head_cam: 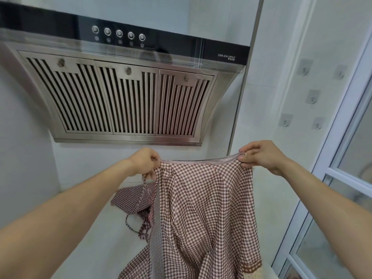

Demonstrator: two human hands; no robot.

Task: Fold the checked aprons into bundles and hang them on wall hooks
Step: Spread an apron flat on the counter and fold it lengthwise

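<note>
Head view: the left hand [144,161] and the right hand [259,156] hold up a brown-and-white checked cloth apron [203,208] by its top hem, stretched nearly level between them. The left hand's fingers [155,158] are curled and pinch one end of the hem; the right hand's fingers [244,158] pinch the other end. The cloth hangs down in loose folds in front of the white desk [96,228]. A second checked apron [132,200] lies crumpled on that desk, its strap looped beside it. Above is a stainless steel range hood [120,93]. Five small metal adhesive wall hooks [312,97] sit bare on the white tiled wall at right.
</note>
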